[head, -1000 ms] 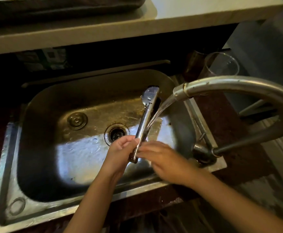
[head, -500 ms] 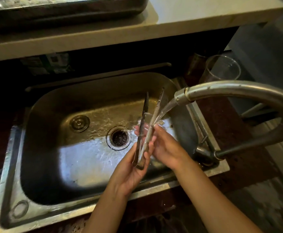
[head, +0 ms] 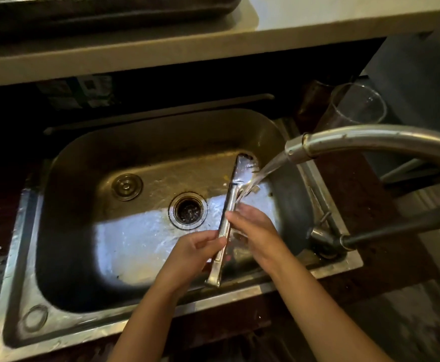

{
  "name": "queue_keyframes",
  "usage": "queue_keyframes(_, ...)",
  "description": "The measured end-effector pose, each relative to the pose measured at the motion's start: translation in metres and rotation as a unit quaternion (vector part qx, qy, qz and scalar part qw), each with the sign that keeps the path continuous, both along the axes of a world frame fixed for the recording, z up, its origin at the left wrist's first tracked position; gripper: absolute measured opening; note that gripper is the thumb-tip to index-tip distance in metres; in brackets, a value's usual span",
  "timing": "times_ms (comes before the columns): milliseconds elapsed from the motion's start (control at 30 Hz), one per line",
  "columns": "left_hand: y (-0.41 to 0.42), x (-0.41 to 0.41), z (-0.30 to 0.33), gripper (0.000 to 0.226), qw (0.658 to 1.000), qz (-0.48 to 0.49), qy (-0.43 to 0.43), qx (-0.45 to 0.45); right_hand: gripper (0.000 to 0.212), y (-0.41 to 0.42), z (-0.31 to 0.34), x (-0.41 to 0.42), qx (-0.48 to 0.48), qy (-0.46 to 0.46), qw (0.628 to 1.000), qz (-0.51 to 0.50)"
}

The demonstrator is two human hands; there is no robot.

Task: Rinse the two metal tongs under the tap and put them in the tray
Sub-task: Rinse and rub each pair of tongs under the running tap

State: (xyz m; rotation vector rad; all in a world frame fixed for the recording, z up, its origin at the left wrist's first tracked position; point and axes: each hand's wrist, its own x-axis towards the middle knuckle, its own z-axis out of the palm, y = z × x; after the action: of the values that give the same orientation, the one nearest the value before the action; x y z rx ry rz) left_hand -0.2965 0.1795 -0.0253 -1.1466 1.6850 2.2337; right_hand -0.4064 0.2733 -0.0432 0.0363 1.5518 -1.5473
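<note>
One pair of metal tongs (head: 229, 202) stands tilted over the steel sink (head: 17, 257), its tips up under the water running from the curved tap (head: 370, 139). My left hand (head: 192, 254) grips the tongs near the hinge end. My right hand (head: 255, 228) holds the tongs' middle from the right, fingers wrapped on the arms. A dark tray (head: 109, 11) sits on the counter at the top left. I see no second pair of tongs.
The sink has a drain (head: 188, 210) in the middle and a plug cap (head: 126, 186) to its left. A clear glass (head: 357, 105) stands behind the tap. The tap's handle base (head: 326, 239) is at the sink's right rim.
The tongs' arms were spread apart half a second ago and are now together. My right hand has slid down from the arms towards the middle. The view shifted slightly.
</note>
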Motion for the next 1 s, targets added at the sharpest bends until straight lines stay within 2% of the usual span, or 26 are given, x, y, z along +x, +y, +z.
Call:
queue_keyframes(67,0.0,0.008,-0.001,0.013,1.0,-0.012,-0.008,0.002,0.085,0.001,-0.001,-0.016,0.02,0.0,0.999,-0.039)
queue_keyframes(100,0.0,0.012,-0.002,0.013,1.0,-0.017,-0.008,-0.001,0.1,0.001,0.0,-0.026,0.042,0.026,0.998,-0.045)
queue_keyframes(167,0.0,0.018,-0.001,0.013,1.0,-0.024,-0.003,-0.001,0.109,-0.002,0.001,-0.041,0.096,0.113,0.989,-0.011)
queue_keyframes(267,-0.002,0.022,0.002,0.013,1.0,-0.018,0.001,0.003,0.093,-0.011,-0.002,-0.051,0.111,0.175,0.977,0.048)
queue_keyframes(300,-0.003,0.022,0.002,0.013,1.0,-0.02,0.001,0.0,0.079,-0.014,-0.003,-0.053,0.118,0.19,0.973,0.051)
queue_keyframes(400,-0.006,0.023,0.004,0.015,1.0,-0.029,-0.007,-0.01,0.02,-0.021,-0.002,-0.067,0.119,0.242,0.963,-0.009)
queue_keyframes(467,-0.007,0.024,0.005,0.016,0.999,-0.027,-0.014,-0.009,0.03,-0.02,-0.001,-0.074,0.139,0.279,0.95,-0.03)
queue_keyframes(533,-0.006,0.024,0.006,0.02,0.999,-0.029,-0.021,-0.021,0.038,-0.017,0.001,-0.076,0.172,0.276,0.945,-0.011)
queue_keyframes(633,-0.007,0.025,0.005,0.02,0.999,-0.026,-0.026,-0.032,0.031,-0.012,0.001,-0.067,0.18,0.281,0.935,0.118)
queue_keyframes(667,-0.007,0.026,0.004,0.018,0.999,-0.029,-0.026,-0.032,0.047,-0.012,0.002,-0.063,0.189,0.29,0.925,0.154)
queue_keyframes(700,-0.007,0.027,0.004,0.015,0.999,-0.035,-0.025,-0.03,0.057,-0.012,-0.002,-0.062,0.192,0.293,0.925,0.149)
queue_keyframes(800,-0.005,0.028,0.003,0.012,0.999,-0.041,-0.016,-0.006,0.028,-0.02,0.001,-0.065,0.16,0.301,0.94,0.036)
queue_keyframes(867,-0.001,0.027,0.003,0.019,0.999,-0.032,-0.012,-0.006,0.032,-0.024,0.0,-0.069,0.158,0.296,0.942,-0.003)
queue_keyframes(933,0.0,0.026,0.0,0.028,0.999,-0.024,-0.011,-0.038,0.036,-0.024,0.004,-0.068,0.137,0.253,0.957,-0.039)
queue_keyframes(1000,0.0,0.024,-0.004,0.034,0.994,-0.019,-0.003,-0.109,0.033,-0.023,0.004,-0.061,0.124,0.221,0.966,-0.049)
